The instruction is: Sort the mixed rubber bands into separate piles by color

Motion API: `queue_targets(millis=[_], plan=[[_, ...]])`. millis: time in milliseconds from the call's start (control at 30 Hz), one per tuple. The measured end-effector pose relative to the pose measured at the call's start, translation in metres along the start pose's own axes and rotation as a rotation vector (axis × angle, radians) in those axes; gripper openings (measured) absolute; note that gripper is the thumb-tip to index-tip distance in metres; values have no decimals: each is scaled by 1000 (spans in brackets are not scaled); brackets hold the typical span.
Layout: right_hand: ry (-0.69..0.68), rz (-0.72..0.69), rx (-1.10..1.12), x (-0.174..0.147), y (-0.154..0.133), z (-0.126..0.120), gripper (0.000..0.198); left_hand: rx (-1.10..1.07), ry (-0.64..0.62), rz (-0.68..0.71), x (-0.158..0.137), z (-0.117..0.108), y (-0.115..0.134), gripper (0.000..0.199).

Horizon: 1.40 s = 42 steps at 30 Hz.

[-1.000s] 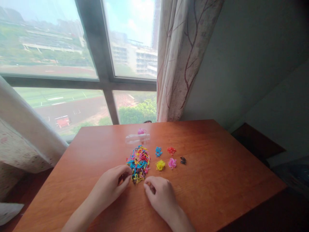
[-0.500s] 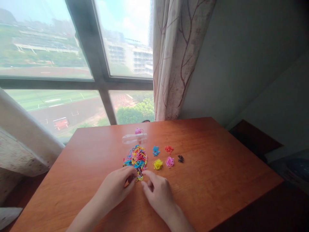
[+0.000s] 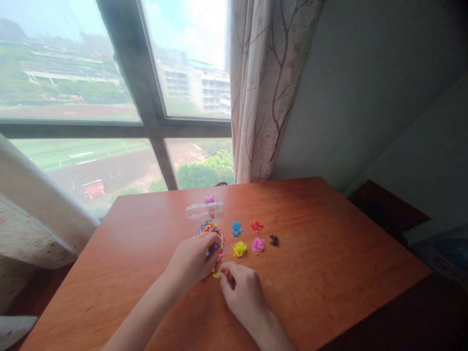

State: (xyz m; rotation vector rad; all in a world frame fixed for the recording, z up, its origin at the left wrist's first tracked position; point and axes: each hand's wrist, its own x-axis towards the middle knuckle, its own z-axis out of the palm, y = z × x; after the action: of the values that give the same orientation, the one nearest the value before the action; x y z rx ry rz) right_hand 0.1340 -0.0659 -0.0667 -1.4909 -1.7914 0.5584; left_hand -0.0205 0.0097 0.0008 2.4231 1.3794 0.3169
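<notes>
A mixed pile of small coloured rubber bands [image 3: 208,227] lies on the wooden table, partly hidden under my left hand [image 3: 195,252]. That hand arches over the pile, its fingers bent and the thumb apart from them, with bands showing in the gap. My right hand [image 3: 242,285] rests at the pile's near right edge. Its thumb and forefinger are pinched together at some yellow rubber bands [image 3: 217,274]. Sorted heaps lie to the right: blue bands [image 3: 236,228], yellow bands [image 3: 240,249], pink bands [image 3: 258,245], red bands [image 3: 256,225] and black bands [image 3: 274,240].
Behind the pile lie a clear plastic container [image 3: 204,210] and a purple object [image 3: 210,199]. The wooden table [image 3: 329,273] ends at a window [image 3: 153,126] with curtains [image 3: 259,97] and a wall at the right.
My left hand has moved forward and right, from the pile's near edge to over it. My right hand has shifted slightly right and its fingertips have closed together.
</notes>
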Motion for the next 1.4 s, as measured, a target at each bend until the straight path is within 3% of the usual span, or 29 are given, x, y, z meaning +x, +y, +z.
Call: queue_targets(millis=[200,367,567,800,967,1200,1400], plan=[[14,-18,7,0,0,1,16,79,6,5,57,4,12,14],[15,-17,15,0,0,2,15,90,14,-17,71,11,12,11],[34,8,7,1,1,-2,15,51,65,-33,45,4,2,10],[198,86,7,8,19,-18,17,-59,102,-86,-7,-8,-18,24],[257,87,-81,15,32,-30,20,-176,132,-133,-34,-1,-38,29],[240,-15,-306,26,33,-37,23,-229,151,-181,-47,7,-54,30],[171,-107,-316,18,37,-37,25,-200,135,-195,-48,1,-51,26]])
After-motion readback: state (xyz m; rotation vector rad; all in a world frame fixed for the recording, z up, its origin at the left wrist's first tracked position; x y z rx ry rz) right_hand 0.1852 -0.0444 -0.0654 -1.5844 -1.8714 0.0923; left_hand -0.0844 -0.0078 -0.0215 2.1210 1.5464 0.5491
